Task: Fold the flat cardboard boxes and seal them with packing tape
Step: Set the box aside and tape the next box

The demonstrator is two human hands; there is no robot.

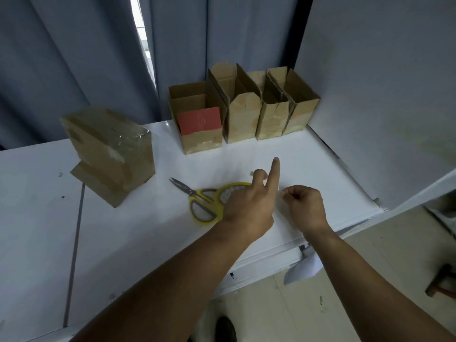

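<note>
Tape roll (233,191) on table (37,230), near front edge. Left hand (246,208) grips it, index finger straight. Right hand (306,206) curled, pinching what looks like clear tape end (280,191). Scissors (197,201) touch roll. Taped box (111,149) at left looks finished. Four boxes (243,119) at back: folded, bottoms taped, tops open. Top sealing likely remains.

Free table (249,154) between scissors (197,199) and box row (243,124).
</note>
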